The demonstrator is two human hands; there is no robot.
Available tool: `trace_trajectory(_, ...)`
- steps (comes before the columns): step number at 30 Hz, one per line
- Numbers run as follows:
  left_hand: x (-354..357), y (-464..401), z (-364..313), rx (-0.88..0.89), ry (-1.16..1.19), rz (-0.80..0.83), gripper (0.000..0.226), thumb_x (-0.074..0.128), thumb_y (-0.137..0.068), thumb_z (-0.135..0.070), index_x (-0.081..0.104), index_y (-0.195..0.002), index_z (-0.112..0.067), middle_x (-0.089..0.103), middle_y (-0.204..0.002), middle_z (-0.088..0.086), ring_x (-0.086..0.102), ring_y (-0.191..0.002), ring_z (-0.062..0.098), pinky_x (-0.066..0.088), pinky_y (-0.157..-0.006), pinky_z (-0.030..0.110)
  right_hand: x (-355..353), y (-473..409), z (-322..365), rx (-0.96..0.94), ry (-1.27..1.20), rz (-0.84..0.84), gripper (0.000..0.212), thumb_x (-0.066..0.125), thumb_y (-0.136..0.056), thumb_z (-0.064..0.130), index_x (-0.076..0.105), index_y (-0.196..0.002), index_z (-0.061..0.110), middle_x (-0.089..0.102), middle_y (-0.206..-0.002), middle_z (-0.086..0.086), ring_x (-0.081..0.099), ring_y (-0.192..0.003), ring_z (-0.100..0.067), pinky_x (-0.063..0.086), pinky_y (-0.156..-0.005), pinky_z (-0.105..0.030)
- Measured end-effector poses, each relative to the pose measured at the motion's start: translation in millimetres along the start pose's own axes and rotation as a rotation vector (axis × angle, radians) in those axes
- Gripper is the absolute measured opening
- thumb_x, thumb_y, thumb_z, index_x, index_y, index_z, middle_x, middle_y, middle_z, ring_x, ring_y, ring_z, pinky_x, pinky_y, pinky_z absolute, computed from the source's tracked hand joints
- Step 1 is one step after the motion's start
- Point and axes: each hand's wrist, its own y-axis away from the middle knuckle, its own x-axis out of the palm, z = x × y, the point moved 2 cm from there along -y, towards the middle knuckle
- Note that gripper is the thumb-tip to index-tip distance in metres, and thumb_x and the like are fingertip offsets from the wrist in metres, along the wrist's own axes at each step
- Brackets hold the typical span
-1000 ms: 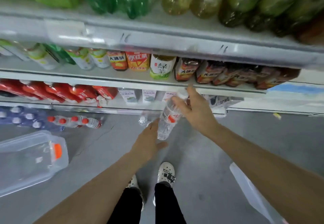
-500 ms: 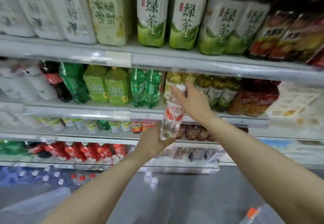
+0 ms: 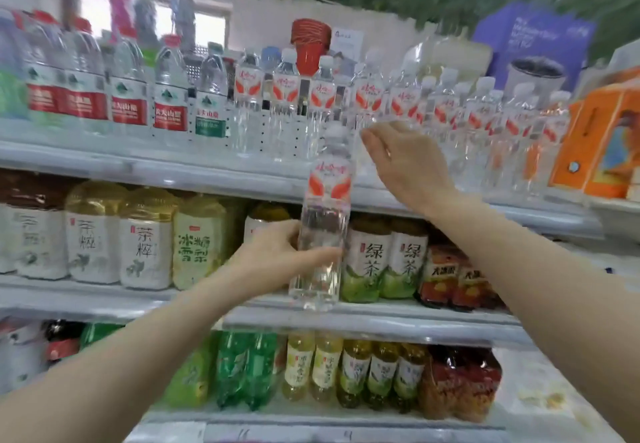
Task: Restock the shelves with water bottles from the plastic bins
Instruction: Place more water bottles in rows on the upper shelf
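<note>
Place: a shop's drinks aisle.
Shelving: tiered metal shelves [image 3: 207, 172] ran behind the hands.
Stock: rows of identical water bottles [image 3: 287, 96] stood above the hands, tea bottles [image 3: 145, 238] and green soda bottles [image 3: 246, 370] below them.

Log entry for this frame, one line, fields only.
phase: lifting to shelf | left hand: grips water bottle low, upright | right hand: open beside cap | target: top shelf matching bottles

Shelf bottles [image 3: 52, 89], 9 o'clock: labels blurred. Orange box [image 3: 602, 141], 3 o'clock: cut by edge. Left hand [image 3: 277, 255]: fingers hidden behind bottle [image 3: 323, 220].
</note>
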Motion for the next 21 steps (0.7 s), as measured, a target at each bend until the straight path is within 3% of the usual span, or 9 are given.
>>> trace_trajectory(4, -46.7, -61.0, -42.1, 0.024, -0.024, -0.152, 0.050, 0.064, -0.074, -0.067, 0.066, -0.103, -0.025, 0.072, -0.093, -0.008, 0.068, -0.084, 0.009, 0.056, -0.077, 0.031, -26.3, -74.7, -39.6, 0.025, 0.037, -0.063, 0.040, 0.032, -0.105, 0.034, 0.052, -0.137, 0.020, 0.054, -0.136, -0.008, 0.055, -0.117, -0.032, 0.041, -0.096, -0.041)
trace_trajectory(7, -67.0, -105.6, -56.3, -0.015, -0.015, -0.239, 0.050, 0.067, -0.076, -0.062, 0.064, -0.102, -0.020, 0.070, -0.097, -0.002, 0.067, -0.088, 0.016, 0.057, -0.074, 0.033, -32.7, -114.3, -59.7, 0.012, 0.074, -0.063, 0.043, 0.033, -0.105, 0.031, 0.044, -0.144, 0.019, 0.047, -0.144, -0.008, 0.050, -0.124, -0.031, 0.038, -0.102, -0.043)
trace_trajectory(10, -75.7, -146.7, -51.4, -0.051, -0.032, -0.304, 0.044, 0.069, -0.077, -0.056, 0.063, -0.100, -0.018, 0.069, -0.096, 0.002, 0.066, -0.086, 0.018, 0.058, -0.071, 0.033, -26.7, -142.1, -75.0, -0.009, 0.143, -0.035, 0.045, 0.032, -0.105, 0.033, 0.039, -0.148, 0.021, 0.042, -0.148, -0.007, 0.047, -0.127, -0.031, 0.036, -0.105, -0.045)
trace_trajectory(17, -70.8, -213.2, -19.1, -0.171, -0.079, -0.389, 0.056, 0.072, -0.073, -0.059, 0.059, -0.102, -0.013, 0.067, -0.093, 0.007, 0.066, -0.083, 0.022, 0.059, -0.077, 0.043, 12.9, -186.5, -104.3, -0.020, 0.206, 0.057, 0.051, 0.029, -0.103, 0.048, 0.034, -0.149, 0.027, 0.037, -0.152, -0.004, 0.042, -0.133, -0.030, 0.028, -0.107, -0.055)
trace_trajectory(21, -58.0, -233.5, -13.7, -0.184, -0.109, -0.374, 0.052, 0.071, -0.076, -0.058, 0.056, -0.104, -0.016, 0.065, -0.093, 0.003, 0.064, -0.084, 0.018, 0.057, -0.072, 0.034, 36.5, -199.0, -115.3, -0.035, 0.145, 0.099, 0.052, 0.025, -0.100, 0.053, 0.036, -0.144, 0.029, 0.042, -0.148, -0.003, 0.048, -0.125, -0.030, 0.031, -0.105, -0.057)
